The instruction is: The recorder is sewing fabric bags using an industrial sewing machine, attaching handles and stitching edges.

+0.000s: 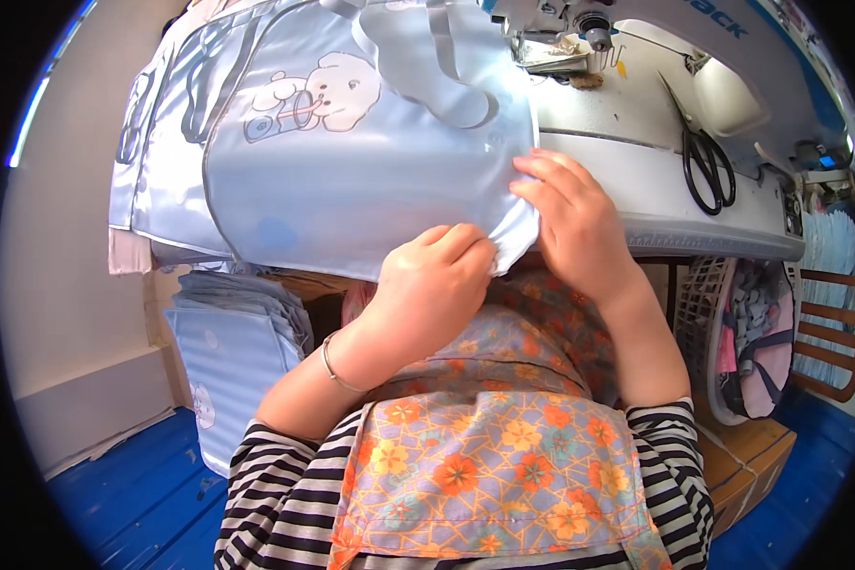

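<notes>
A light-blue, shiny fabric piece with a white bear print and grey edging lies over the sewing table. My left hand pinches its near right corner, where the edge is bunched. At the right edge, my right hand has its fingers curled onto the fabric, with the thumb hidden. A loose grey strap lies curved across the far part of the piece. Beyond my right hand stands the sewing machine, its needle area apart from the fabric.
Black-handled scissors rest on the table at right. Stacked light-blue pieces hang below the table at left. At lower right, a white basket of cloth scraps stands by a cardboard box. More blue pieces hang near a wooden rack.
</notes>
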{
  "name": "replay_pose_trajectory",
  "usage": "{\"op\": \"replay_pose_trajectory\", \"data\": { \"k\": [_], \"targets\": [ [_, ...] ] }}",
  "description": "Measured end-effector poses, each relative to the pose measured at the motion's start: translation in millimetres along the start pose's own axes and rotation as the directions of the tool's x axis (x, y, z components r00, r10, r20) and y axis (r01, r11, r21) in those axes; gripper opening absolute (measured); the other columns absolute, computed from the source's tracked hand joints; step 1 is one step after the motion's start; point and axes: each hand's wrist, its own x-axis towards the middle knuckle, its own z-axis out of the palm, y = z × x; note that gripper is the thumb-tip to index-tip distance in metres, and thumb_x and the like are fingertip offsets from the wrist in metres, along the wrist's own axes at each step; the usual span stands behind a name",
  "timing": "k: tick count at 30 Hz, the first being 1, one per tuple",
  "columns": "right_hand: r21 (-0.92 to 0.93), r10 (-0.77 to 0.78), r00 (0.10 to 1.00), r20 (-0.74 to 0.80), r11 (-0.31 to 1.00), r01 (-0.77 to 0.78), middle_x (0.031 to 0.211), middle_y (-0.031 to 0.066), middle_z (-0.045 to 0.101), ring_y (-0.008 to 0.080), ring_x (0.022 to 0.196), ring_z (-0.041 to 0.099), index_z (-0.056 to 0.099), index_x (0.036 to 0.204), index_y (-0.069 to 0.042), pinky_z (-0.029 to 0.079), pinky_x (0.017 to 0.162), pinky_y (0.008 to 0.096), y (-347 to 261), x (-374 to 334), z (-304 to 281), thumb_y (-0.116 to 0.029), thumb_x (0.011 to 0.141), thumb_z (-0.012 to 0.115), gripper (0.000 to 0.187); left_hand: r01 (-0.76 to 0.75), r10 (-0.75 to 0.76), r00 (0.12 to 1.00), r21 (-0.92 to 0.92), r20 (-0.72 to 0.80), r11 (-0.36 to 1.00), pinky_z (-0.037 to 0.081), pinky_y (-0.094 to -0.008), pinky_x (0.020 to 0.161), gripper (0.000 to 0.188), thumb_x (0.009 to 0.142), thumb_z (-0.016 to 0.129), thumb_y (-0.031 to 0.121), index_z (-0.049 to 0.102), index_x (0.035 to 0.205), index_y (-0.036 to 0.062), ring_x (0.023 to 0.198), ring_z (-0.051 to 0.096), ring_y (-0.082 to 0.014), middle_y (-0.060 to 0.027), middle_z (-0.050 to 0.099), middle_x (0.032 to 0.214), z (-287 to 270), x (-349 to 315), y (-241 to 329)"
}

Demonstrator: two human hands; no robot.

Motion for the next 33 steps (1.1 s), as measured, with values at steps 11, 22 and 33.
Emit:
{"op": "replay_pose_trajectory", "data": {
  "k": [11,22,33],
  "targets": [
    [0.007,0.054,0.999,0.0,0.999,-0.054,0.109,0.0129,0.066,0.0336,0.106,0.063,0.068,0.103,-0.003,0.052,0.092,0.0431,-15.4,-10.2,-1.1,0.011,0.067,0.062,0.039,-0.071,0.082,0.968,0.056,-0.236,0.996,0.054,-0.0392,0.086,0.026,0.075,0.068,0.008,0.068,0.101,0.0018,0.098,0.063,-0.0268,-0.0102,0.063,0.108,17.4,2.6,-7.4],
    [-0.153,0.039,0.988,0.148,0.988,-0.016,0.121,0.0106,0.068,0.0265,0.112,0.065,0.068,0.113,-0.003,0.05,0.096,0.0352,11.3,14.6,2.7,0.011,0.087,0.056,0.032,0.464,-0.387,0.861,0.199,-0.331,0.863,0.052,-0.046,0.093,0.036,0.075,0.059,-0.004,0.067,0.11,0.0039,0.107,0.063,-0.0371,-0.0161,0.065,0.118,-18.5,-210.4,-119.0],
    [-0.234,0.015,0.994,0.104,0.972,0.01,0.119,0.0101,0.069,0.0268,0.11,0.065,0.069,0.111,-0.006,0.051,0.094,0.0358,40.4,19.7,9.7,0.004,0.091,0.06,0.024,0.431,-0.443,0.896,0.27,-0.017,0.861,0.044,-0.0487,0.104,0.025,0.073,0.073,0.004,0.064,0.097,0.0055,0.115,0.058,-0.0371,-0.0142,0.064,0.117,-54.4,-273.1,-155.0]
  ]
}}
